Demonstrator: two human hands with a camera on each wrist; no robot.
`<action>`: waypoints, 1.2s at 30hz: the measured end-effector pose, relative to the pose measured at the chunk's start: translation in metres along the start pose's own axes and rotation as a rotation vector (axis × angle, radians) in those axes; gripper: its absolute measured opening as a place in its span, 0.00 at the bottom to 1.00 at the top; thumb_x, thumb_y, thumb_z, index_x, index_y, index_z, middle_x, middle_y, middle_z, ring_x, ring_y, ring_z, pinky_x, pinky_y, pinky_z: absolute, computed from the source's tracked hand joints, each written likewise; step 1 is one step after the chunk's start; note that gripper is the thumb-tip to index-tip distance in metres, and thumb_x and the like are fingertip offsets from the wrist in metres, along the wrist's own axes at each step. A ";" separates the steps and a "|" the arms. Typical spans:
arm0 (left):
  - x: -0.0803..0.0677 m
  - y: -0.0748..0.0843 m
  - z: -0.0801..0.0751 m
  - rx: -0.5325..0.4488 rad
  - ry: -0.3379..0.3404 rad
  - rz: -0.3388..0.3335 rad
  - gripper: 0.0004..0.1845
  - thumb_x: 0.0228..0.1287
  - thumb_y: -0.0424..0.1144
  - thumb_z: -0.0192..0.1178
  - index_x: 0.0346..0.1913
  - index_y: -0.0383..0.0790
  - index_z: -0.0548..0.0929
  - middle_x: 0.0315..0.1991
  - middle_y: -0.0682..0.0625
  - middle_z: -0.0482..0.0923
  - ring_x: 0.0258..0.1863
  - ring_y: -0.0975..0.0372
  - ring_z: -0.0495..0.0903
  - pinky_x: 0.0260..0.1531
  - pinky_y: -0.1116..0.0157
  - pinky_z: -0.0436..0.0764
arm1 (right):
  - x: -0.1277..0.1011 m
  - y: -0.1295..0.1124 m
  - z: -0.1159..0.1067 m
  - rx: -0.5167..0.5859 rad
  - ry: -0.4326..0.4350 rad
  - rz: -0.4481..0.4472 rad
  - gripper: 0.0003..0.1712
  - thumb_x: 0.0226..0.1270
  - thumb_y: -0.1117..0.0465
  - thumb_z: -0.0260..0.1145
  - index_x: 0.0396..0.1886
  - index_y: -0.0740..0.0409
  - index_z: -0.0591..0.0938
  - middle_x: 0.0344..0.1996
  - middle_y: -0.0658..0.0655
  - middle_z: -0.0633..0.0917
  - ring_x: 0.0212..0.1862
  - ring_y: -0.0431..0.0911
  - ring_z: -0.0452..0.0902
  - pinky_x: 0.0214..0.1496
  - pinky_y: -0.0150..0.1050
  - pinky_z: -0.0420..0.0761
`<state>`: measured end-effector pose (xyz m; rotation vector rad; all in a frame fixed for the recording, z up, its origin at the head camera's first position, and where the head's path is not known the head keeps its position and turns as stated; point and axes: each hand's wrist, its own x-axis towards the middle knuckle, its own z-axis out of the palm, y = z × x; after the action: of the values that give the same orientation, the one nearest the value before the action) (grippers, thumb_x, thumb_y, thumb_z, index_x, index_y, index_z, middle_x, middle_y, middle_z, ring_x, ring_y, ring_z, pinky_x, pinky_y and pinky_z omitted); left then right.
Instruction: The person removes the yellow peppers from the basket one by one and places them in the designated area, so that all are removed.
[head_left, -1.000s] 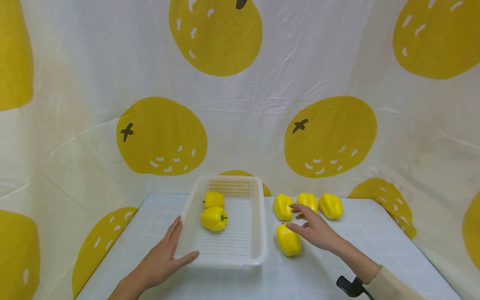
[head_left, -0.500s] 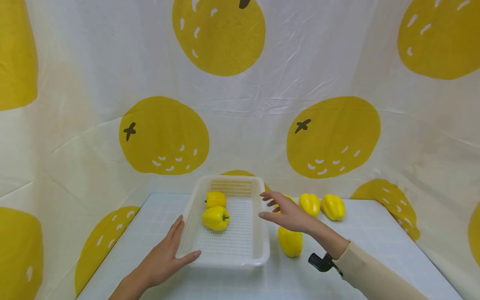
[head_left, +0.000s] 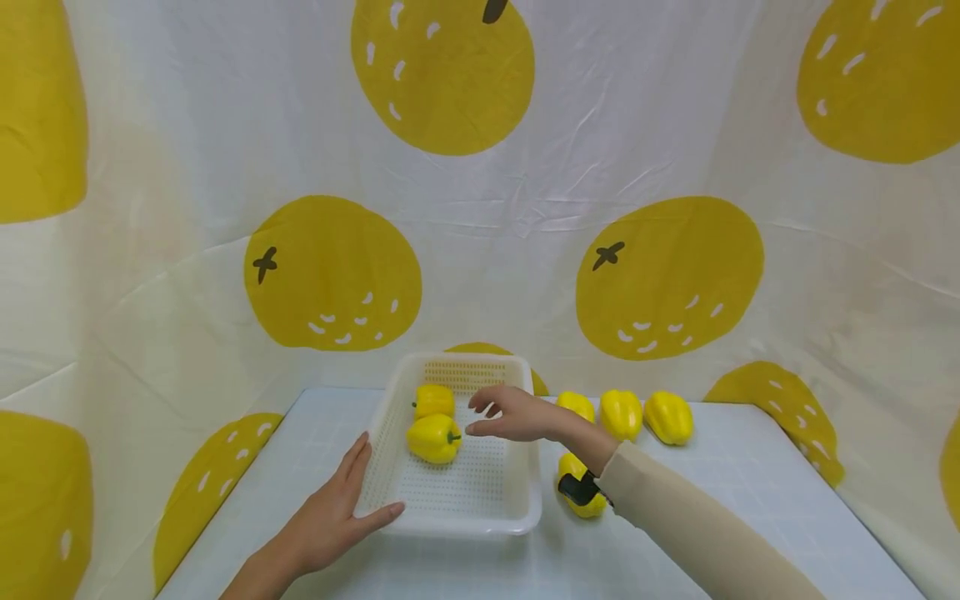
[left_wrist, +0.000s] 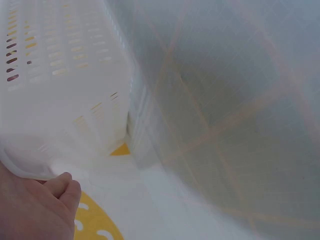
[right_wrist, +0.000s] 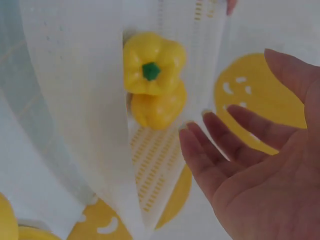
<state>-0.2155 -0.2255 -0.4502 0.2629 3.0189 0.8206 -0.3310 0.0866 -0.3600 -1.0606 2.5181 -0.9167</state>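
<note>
A white plastic basket (head_left: 480,483) with slotted walls sits on the table. Two yellow bell peppers lie inside: the nearer bell pepper (head_left: 435,439) shows a green stem, and the other bell pepper (head_left: 433,401) is just behind it. My left hand (head_left: 326,521) holds the basket's near left corner, thumb over the front rim and fingers along the left side. In the left wrist view, fingers (left_wrist: 65,190) bend at the rim. My right hand (head_left: 510,414) hovers over the basket's right half, fingers spread and loosely bent, holding nothing, to the right of the peppers.
Right of the basket, several more yellow bell peppers (head_left: 621,414) stand on the pale checked tablecloth (head_left: 720,492). One nearer bell pepper (head_left: 592,506) is partly hidden by the right wrist's black camera mount (head_left: 577,489). A fruit-print curtain (head_left: 495,275) closes off the back and sides.
My right hand has moved left, from above the loose peppers, across the right rim and over the basket. The left hand keeps its place at the corner; the peppers have not moved.
</note>
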 end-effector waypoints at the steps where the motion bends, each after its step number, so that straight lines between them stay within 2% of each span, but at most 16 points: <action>1: 0.000 0.000 0.000 -0.002 0.000 0.000 0.65 0.59 0.80 0.53 0.83 0.37 0.43 0.84 0.43 0.36 0.77 0.42 0.58 0.69 0.38 0.65 | 0.006 -0.001 0.003 -0.020 -0.024 0.009 0.28 0.72 0.50 0.68 0.63 0.62 0.79 0.59 0.60 0.82 0.59 0.56 0.79 0.60 0.47 0.81; 8: -0.001 -0.001 0.000 -0.002 0.008 0.009 0.64 0.60 0.79 0.54 0.83 0.37 0.44 0.84 0.44 0.37 0.76 0.43 0.59 0.68 0.38 0.65 | 0.037 -0.010 0.021 -0.181 -0.188 0.111 0.30 0.70 0.45 0.69 0.63 0.59 0.81 0.57 0.56 0.83 0.55 0.46 0.78 0.60 0.45 0.80; 11: 0.000 -0.002 0.001 -0.004 0.009 0.003 0.64 0.59 0.78 0.56 0.83 0.38 0.44 0.84 0.45 0.37 0.76 0.43 0.60 0.68 0.38 0.65 | 0.047 -0.009 0.027 -0.217 -0.245 0.159 0.27 0.70 0.45 0.69 0.61 0.56 0.83 0.54 0.52 0.83 0.54 0.44 0.77 0.61 0.45 0.79; 15: 0.001 -0.002 0.003 -0.002 0.009 -0.002 0.64 0.59 0.78 0.57 0.83 0.38 0.44 0.84 0.46 0.37 0.76 0.44 0.61 0.68 0.38 0.66 | 0.059 -0.001 0.035 -0.187 -0.348 0.208 0.20 0.71 0.46 0.68 0.46 0.59 0.86 0.37 0.48 0.79 0.42 0.42 0.74 0.52 0.41 0.77; 18: 0.000 -0.002 0.002 0.000 0.009 0.000 0.64 0.59 0.78 0.56 0.83 0.37 0.44 0.84 0.45 0.37 0.76 0.43 0.61 0.68 0.38 0.66 | 0.068 0.002 0.038 -0.151 -0.393 0.272 0.19 0.71 0.46 0.68 0.43 0.58 0.83 0.35 0.48 0.77 0.44 0.44 0.76 0.54 0.44 0.79; 22: 0.000 -0.001 0.001 0.003 0.006 0.006 0.65 0.59 0.78 0.55 0.83 0.36 0.44 0.84 0.43 0.37 0.76 0.43 0.61 0.68 0.38 0.66 | 0.075 0.003 0.040 -0.098 -0.345 0.359 0.26 0.72 0.42 0.67 0.57 0.57 0.80 0.54 0.52 0.82 0.58 0.53 0.79 0.63 0.57 0.78; 24: 0.000 -0.001 0.000 0.003 0.007 0.004 0.65 0.59 0.79 0.55 0.83 0.36 0.44 0.84 0.43 0.37 0.76 0.42 0.61 0.68 0.38 0.66 | 0.078 0.004 0.042 -0.051 -0.316 0.389 0.33 0.73 0.41 0.65 0.64 0.59 0.76 0.58 0.56 0.80 0.59 0.57 0.78 0.63 0.58 0.78; 27: 0.000 0.000 -0.001 0.004 0.006 -0.002 0.65 0.59 0.78 0.56 0.83 0.37 0.44 0.84 0.43 0.37 0.75 0.42 0.61 0.67 0.38 0.67 | 0.082 0.004 0.044 0.068 -0.255 0.426 0.36 0.74 0.41 0.63 0.70 0.61 0.71 0.57 0.60 0.79 0.57 0.61 0.78 0.63 0.58 0.78; 31: 0.002 0.000 -0.002 0.006 -0.002 -0.014 0.65 0.58 0.78 0.56 0.83 0.38 0.43 0.84 0.44 0.37 0.75 0.43 0.61 0.67 0.38 0.67 | 0.085 0.006 0.050 0.242 -0.181 0.431 0.31 0.76 0.46 0.64 0.67 0.62 0.74 0.52 0.61 0.81 0.56 0.64 0.79 0.62 0.60 0.79; 36: 0.001 -0.002 -0.001 0.003 -0.007 -0.017 0.65 0.58 0.78 0.56 0.83 0.38 0.44 0.84 0.44 0.36 0.75 0.43 0.62 0.67 0.38 0.67 | 0.088 0.009 0.057 0.360 -0.178 0.395 0.27 0.77 0.51 0.64 0.66 0.62 0.74 0.53 0.60 0.80 0.58 0.68 0.77 0.62 0.62 0.78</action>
<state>-0.2172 -0.2272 -0.4505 0.2389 3.0118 0.8127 -0.3718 0.0025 -0.4093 -0.4880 2.1904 -1.0470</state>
